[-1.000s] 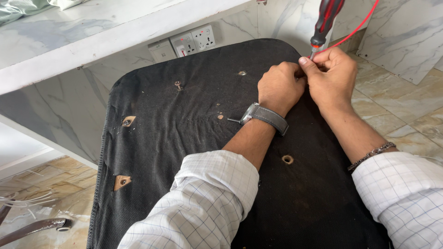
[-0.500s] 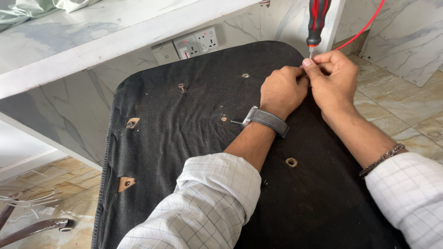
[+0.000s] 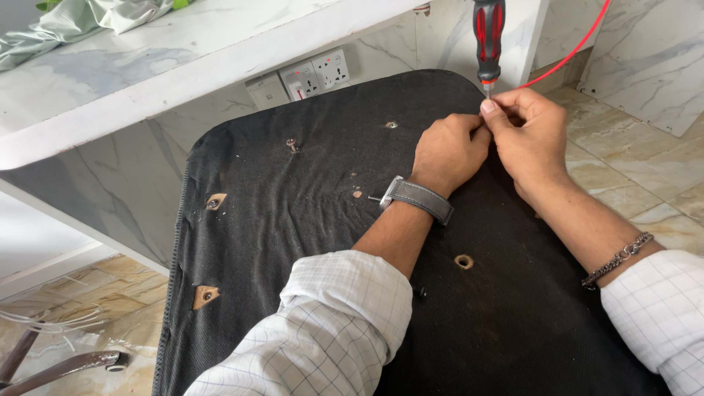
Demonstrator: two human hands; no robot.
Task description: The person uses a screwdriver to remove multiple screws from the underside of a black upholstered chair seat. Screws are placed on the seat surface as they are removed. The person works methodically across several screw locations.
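Centrally, a black fabric-covered seat base (image 3: 293, 242) lies underside up and fills most of the frame. Both hands meet at its upper right edge. The left hand (image 3: 446, 150) is curled into a loose fist, knuckles up, resting on the fabric; its fingertips press against the right hand, and what they pinch, if anything, cannot be told. A grey watch (image 3: 414, 196) sits on the left wrist. The right hand (image 3: 532, 136) grips the metal shaft of a screwdriver (image 3: 488, 40) between thumb and fingers, just below the handle. The screwdriver stands nearly upright at the top of the frame, its red-and-black handle above the hand and its tip hidden behind the fingers. A chain bracelet (image 3: 620, 258) circles the right wrist.

Several fastening points show on the fabric: a screw (image 3: 292, 144) upper centre, a hole (image 3: 463, 261) lower right of centre, and two torn openings (image 3: 215, 201) at the left edge. A red cable (image 3: 579, 44) curves across the upper right. A wall socket panel (image 3: 315, 72) is mounted under the marble counter (image 3: 147, 81) at upper left. Tiled floor (image 3: 631, 183) shows at right.
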